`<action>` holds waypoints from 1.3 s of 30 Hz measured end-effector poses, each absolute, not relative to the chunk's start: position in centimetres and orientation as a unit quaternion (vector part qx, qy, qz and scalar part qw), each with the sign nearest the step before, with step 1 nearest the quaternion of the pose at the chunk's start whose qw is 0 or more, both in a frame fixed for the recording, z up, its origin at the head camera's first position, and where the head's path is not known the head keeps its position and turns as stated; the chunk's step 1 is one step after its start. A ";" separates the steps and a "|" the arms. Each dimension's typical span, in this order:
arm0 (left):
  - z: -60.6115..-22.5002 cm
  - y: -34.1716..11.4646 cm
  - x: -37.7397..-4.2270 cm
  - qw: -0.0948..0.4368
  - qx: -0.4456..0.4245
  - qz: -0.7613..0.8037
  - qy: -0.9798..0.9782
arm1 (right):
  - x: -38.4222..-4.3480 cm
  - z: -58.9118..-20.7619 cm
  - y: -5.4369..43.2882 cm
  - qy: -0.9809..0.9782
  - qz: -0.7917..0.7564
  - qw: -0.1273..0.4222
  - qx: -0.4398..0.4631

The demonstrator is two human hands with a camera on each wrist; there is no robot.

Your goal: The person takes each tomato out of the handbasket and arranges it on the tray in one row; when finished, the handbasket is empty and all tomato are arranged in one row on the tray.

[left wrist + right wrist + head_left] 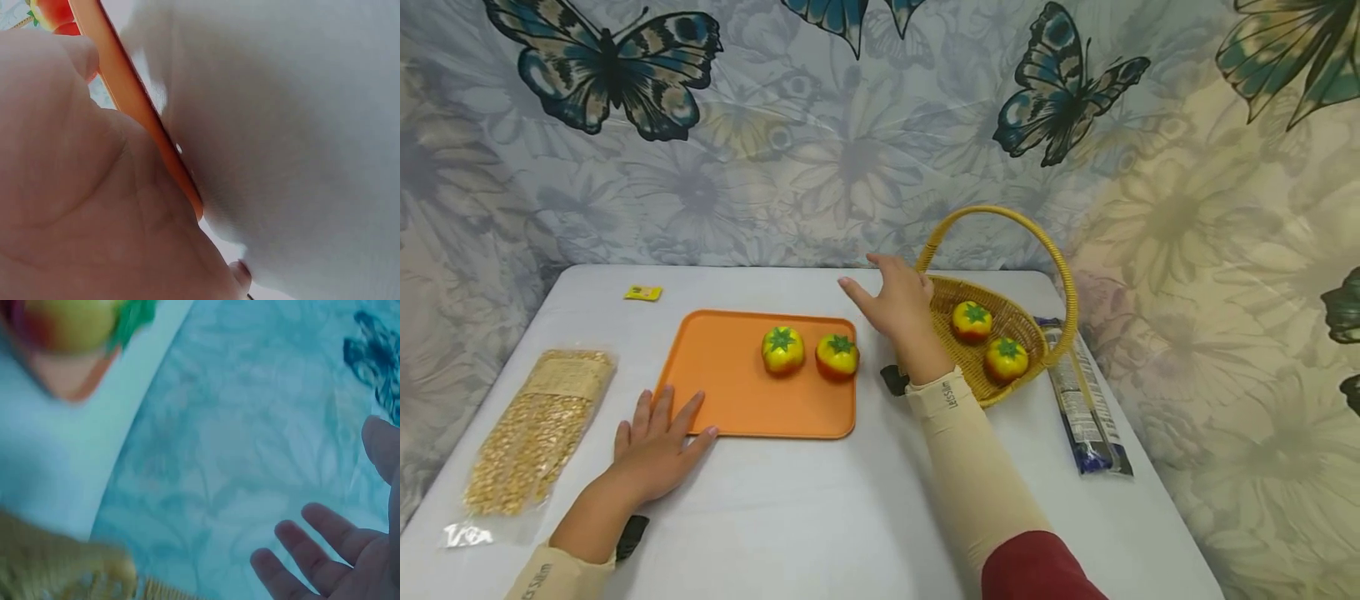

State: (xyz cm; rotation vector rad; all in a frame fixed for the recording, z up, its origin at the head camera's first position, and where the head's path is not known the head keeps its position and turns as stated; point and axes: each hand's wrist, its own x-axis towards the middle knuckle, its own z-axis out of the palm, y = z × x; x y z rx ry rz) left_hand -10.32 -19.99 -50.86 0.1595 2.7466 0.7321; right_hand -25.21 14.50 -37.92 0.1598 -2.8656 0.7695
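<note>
My left hand [655,454] rests with spread fingers on the near left corner of an orange tray [730,358]. Two yellow-and-red toy fruits with green leafy tops, one [782,350] near the middle and one [837,357] at the right edge, sit on that tray. My right hand [898,304] holds nothing; its fingers are spread in the air beside the left rim of a yellow woven basket [951,287] with a tall handle. Inside the basket lie two similar fruits, one [972,322] behind the other [1006,360]. The left wrist view shows the tray's edge [140,103] against my palm.
A clear bag of pale grains [538,429] lies at the left of the white table [820,508]. A small yellow packet [643,293] is near the back edge. Right of the basket lies a long dark-and-silver package [1086,408]. A butterfly-print cloth [850,167] hangs behind.
</note>
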 end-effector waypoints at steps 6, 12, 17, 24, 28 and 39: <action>-50.9 -20.2 -10.4 0.150 0.051 0.253 0.954 | -26.1 -37.3 18.4 -0.958 0.270 0.096 0.023; -50.9 -20.2 -10.4 0.150 0.053 0.259 0.953 | -26.7 -37.4 23.0 -0.955 0.283 0.081 -0.034; -50.8 -20.2 -10.5 0.148 0.052 0.259 0.953 | -26.9 -38.3 26.2 -0.947 0.303 0.059 -0.086; -50.7 -20.2 -10.4 0.146 0.050 0.261 0.953 | -26.6 -40.2 28.8 -0.927 0.340 0.011 -0.155; -50.7 -20.2 -10.4 0.148 0.050 0.260 0.953 | -26.4 -40.9 29.5 -0.924 0.338 -0.004 -0.177; -50.6 -20.1 -10.3 0.148 0.049 0.262 0.952 | -26.2 -41.4 29.6 -0.915 0.340 -0.048 -0.210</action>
